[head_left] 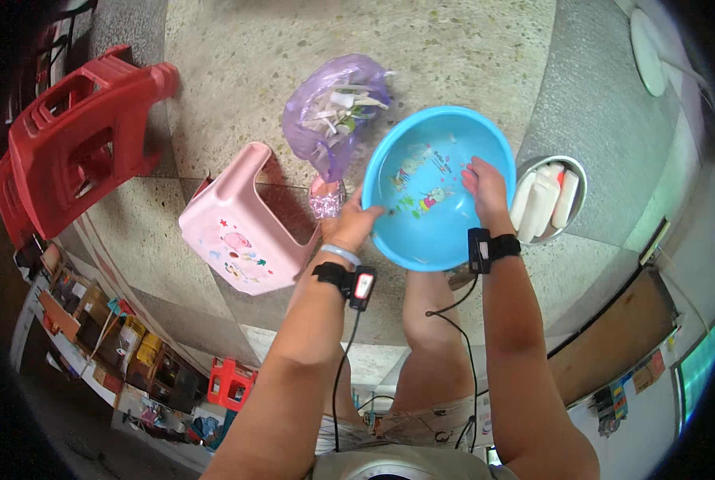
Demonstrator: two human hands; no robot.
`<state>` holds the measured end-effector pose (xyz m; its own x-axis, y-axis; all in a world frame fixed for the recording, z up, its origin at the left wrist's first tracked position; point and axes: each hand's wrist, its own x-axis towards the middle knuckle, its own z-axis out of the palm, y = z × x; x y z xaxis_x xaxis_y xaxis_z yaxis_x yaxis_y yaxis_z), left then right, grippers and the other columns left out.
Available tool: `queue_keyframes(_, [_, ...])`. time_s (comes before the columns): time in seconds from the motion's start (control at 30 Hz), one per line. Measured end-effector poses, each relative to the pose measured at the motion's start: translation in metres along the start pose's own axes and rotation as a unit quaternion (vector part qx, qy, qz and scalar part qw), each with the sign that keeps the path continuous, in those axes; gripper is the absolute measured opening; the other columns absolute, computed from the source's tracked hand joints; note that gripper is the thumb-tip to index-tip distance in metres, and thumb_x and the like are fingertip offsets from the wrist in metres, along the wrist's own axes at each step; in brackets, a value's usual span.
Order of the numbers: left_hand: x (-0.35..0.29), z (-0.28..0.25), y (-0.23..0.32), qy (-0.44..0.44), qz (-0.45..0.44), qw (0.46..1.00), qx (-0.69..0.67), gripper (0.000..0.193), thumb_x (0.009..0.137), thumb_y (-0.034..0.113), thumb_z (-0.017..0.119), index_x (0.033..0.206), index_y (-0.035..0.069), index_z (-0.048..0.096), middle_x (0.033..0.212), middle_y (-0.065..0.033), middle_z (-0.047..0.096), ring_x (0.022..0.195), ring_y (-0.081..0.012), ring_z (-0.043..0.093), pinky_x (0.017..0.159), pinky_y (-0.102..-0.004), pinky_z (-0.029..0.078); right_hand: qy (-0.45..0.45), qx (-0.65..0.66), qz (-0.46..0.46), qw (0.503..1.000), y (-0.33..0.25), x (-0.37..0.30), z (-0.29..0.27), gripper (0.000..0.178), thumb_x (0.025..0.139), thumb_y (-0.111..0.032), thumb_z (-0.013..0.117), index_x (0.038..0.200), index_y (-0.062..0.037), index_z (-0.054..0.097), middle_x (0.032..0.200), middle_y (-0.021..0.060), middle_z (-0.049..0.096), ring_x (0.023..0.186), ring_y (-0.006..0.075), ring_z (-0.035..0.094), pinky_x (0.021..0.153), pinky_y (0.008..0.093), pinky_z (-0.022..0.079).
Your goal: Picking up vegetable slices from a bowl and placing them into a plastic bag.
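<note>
A round light-blue plastic basin [405, 245] with cartoon prints on its bottom sits in front of me, with a few small pale bits inside. My left hand [354, 224] grips its left rim, thumb over the edge and fingers outside. Inside the basin, near the right wall, my right hand [485, 188] is held with fingers extended and slightly bent, nothing visible in them. To the right of the basin stands a round metal pot [584, 192] with several long white peeled pieces [541, 200] in it. Beyond my left hand lies a purple plastic bag [301, 108] full of pale and green scraps.
A pink plastic stool [245, 240] stands left of the basin, next to my foot in a sparkly pink slipper [325, 200]. Red plastic stools [77, 152] stand at the far left. A white round base [648, 52] rests at the upper right. The floor [453, 48] is speckled tile.
</note>
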<state>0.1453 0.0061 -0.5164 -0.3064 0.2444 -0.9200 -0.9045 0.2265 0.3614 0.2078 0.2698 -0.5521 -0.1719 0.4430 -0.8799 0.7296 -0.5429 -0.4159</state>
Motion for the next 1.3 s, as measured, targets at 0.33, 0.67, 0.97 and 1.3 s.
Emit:
queue_keyframes(0.33, [-0.085, 0.04, 0.086, -0.043, 0.067, 0.995, 0.054, 0.034, 0.084, 0.013, 0.067, 0.114, 0.0, 0.056, 0.101, -0.0048, 0.063, 0.09, -0.0118, 0.057, 0.081, -0.027, 0.047, 0.061, -0.277, -0.437, 0.854, -0.073, -0.044, 0.064, 0.018, 0.078, -0.014, 0.058, 0.087, -0.0026, 0.068, 0.098, 0.0223, 0.063, 0.09, 0.0393, 0.059, 0.078, 0.0422, 0.048])
queue_keyframes(0.67, [-0.105, 0.046, 0.113, 0.026, 0.159, 0.983, 0.084, 0.029, 0.089, 0.026, 0.064, 0.101, 0.0, 0.064, 0.087, -0.0022, 0.064, 0.079, -0.0094, 0.056, 0.071, -0.0268, 0.047, -0.05, -0.433, -0.403, 0.805, -0.128, -0.158, 0.024, 0.027, 0.083, -0.02, 0.057, 0.103, -0.003, 0.062, 0.094, 0.0166, 0.061, 0.088, 0.0346, 0.062, 0.073, 0.0459, 0.051])
queue_keyframes(0.97, [-0.102, 0.052, 0.116, 0.052, 0.203, 0.966, 0.151, 0.037, 0.094, 0.033, 0.055, 0.102, -0.003, 0.062, 0.086, -0.0023, 0.062, 0.079, -0.0116, 0.054, 0.072, -0.0283, 0.045, -0.155, -0.519, -0.535, 0.648, -0.075, -0.153, 0.067, 0.012, 0.077, -0.014, 0.055, 0.078, -0.0052, 0.064, 0.081, 0.0127, 0.061, 0.076, 0.0312, 0.061, 0.064, 0.0443, 0.05])
queue_keyframes(1.3, [-0.136, 0.052, 0.168, 0.047, 0.221, 0.964, 0.142, 0.043, 0.093, 0.029, 0.059, 0.121, -0.003, 0.056, 0.102, -0.0068, 0.064, 0.093, -0.0118, 0.055, 0.084, -0.0275, 0.046, 0.031, -0.36, -0.539, 0.76, -0.156, -0.08, 0.02, 0.015, 0.079, -0.012, 0.057, 0.09, -0.0037, 0.064, 0.089, 0.0194, 0.058, 0.085, 0.0369, 0.059, 0.072, 0.0483, 0.049])
